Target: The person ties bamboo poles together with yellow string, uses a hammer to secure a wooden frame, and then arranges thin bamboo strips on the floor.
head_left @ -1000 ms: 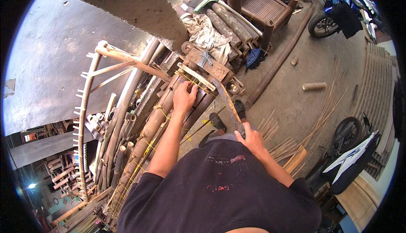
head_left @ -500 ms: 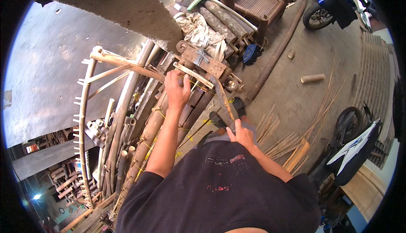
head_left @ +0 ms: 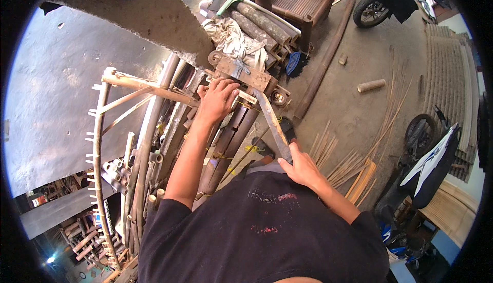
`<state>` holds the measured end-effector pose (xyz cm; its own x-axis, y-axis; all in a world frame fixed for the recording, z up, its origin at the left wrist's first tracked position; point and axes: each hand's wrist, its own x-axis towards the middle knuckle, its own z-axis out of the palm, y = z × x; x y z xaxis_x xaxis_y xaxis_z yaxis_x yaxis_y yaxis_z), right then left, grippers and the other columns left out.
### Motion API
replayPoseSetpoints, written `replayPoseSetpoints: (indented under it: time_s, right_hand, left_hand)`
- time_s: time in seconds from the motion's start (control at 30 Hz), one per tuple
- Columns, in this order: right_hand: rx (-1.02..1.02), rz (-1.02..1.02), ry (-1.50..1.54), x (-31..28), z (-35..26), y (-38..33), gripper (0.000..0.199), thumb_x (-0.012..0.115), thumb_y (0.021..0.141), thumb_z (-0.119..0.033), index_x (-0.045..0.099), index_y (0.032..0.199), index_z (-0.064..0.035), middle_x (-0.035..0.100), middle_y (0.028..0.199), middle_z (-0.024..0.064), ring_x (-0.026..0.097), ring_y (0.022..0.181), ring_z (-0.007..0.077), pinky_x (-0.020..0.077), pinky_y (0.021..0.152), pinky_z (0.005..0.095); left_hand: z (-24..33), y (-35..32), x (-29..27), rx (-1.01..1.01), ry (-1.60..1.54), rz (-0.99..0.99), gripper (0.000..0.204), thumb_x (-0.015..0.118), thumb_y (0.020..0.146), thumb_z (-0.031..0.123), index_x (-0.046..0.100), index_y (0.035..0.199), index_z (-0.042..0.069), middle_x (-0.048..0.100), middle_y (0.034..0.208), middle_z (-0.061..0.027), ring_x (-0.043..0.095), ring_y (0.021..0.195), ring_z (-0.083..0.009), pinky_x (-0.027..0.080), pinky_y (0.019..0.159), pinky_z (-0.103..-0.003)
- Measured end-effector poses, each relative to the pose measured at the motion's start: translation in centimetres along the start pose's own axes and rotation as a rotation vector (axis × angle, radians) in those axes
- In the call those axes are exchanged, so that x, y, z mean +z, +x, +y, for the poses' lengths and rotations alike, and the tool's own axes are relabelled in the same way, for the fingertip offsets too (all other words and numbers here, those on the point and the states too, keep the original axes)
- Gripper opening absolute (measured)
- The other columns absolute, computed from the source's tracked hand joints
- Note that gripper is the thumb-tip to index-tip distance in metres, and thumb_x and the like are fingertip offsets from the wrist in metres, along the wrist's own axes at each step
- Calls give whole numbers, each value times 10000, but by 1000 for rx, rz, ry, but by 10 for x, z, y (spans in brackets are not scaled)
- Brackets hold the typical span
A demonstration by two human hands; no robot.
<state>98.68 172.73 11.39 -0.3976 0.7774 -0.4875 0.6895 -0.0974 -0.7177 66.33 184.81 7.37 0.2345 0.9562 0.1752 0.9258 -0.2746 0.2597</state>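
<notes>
Wooden and worn, the block sits on top of a bundle of bamboo poles. The person's left hand lies flat beside the block with fingers spread, gripping nothing. The right hand is closed around the low end of a long flat metal bar that slants down from the block. Since a moment ago, the left hand has slid up closer to the block.
</notes>
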Motion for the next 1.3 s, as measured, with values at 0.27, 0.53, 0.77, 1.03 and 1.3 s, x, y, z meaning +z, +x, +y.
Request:
replayPoseSetpoints:
  time_s: [0.27,0.53,0.77,1.03,1.3]
  right_hand:
    - [-6,84,-17,44,16,10,490,646,959,-392,390,1119,-6,635,758,344,646,775,552,481,675,620]
    - [50,-96,132,8,-33,-6,478,644,967,-370,389,1076,19,620,798,360,634,802,552,480,708,597]
    - [72,10,-47,20,-16,-1,476,640,967,-367,388,1073,23,625,805,378,638,806,559,493,703,596]
    - [-20,-68,129,15,-30,-3,465,638,967,-361,394,1055,25,631,766,343,643,755,534,487,683,567]
    - [18,-69,105,3,-20,-9,499,658,948,-400,421,1072,22,646,831,326,656,825,515,493,726,558]
  left_hand:
    - [-3,2,-22,47,-17,-164,321,645,970,321,672,1277,231,647,1291,0,525,1291,-230,305,991,-489]
    - [-10,2,-13,46,-62,-118,273,659,957,362,692,1198,239,656,1202,9,545,1215,-235,319,969,-495]
    - [-11,4,-10,59,-69,-107,279,661,948,373,684,1188,233,655,1193,9,551,1200,-245,321,949,-533]
    - [-6,6,-26,57,-1,-227,308,656,950,344,667,1210,177,646,1217,-32,534,1219,-297,389,1007,-476]
    - [3,12,-25,40,-6,-225,306,668,953,312,660,1222,166,633,1236,-54,527,1233,-307,363,1056,-494]
